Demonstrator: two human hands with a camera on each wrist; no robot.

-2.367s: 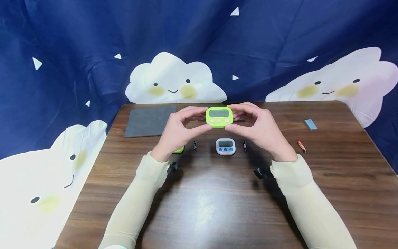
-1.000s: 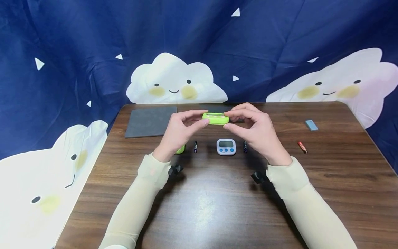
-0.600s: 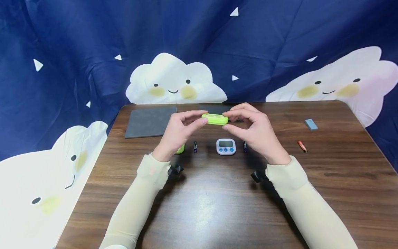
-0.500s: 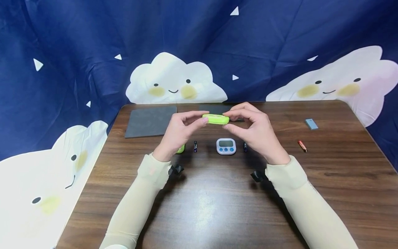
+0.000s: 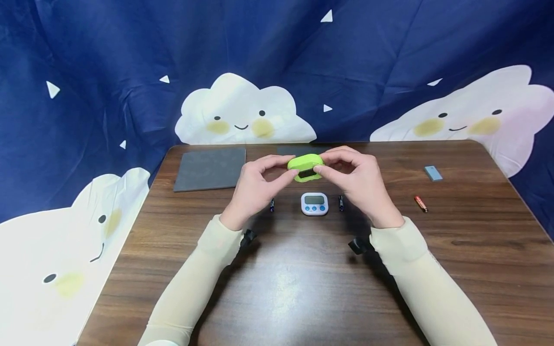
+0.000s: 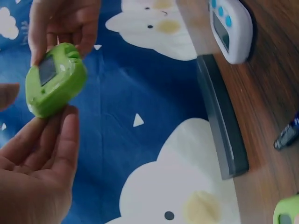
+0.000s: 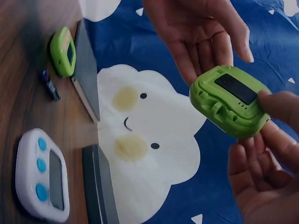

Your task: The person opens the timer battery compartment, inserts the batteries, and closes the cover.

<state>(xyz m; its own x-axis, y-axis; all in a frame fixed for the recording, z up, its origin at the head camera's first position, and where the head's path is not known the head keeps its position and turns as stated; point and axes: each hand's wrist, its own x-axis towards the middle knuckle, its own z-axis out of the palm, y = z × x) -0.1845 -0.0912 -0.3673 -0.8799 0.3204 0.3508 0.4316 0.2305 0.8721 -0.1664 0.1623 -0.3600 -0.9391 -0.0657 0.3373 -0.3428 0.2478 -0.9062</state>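
Observation:
A green digital timer (image 5: pixel 306 162) is held up above the table between both hands, tilted. Its back, with a dark rectangular strip (image 7: pixel 236 87), faces the right wrist camera. My right hand (image 5: pixel 359 180) pinches one end, thumb on the back and fingers beneath. My left hand (image 5: pixel 255 187) supports the other end with its fingers; in the right wrist view its thumb stands off the timer. Below the hands lies a white timer (image 5: pixel 314 204) with blue buttons. A second green timer (image 7: pixel 63 51) lies on the table, hidden in the head view.
Two dark batteries (image 5: pixel 271 204) lie either side of the white timer, one partly behind the left hand. A grey board (image 5: pixel 209 168) is at the back left. A red battery (image 5: pixel 421 203) and a light blue block (image 5: pixel 433 173) lie right. A dark block (image 6: pixel 223 116) is at the back edge.
The held timer has turned from screen-forward, through edge-on, to show its dark-stripped back. My left hand has shifted right, and the right thumb has moved onto the timer's back.

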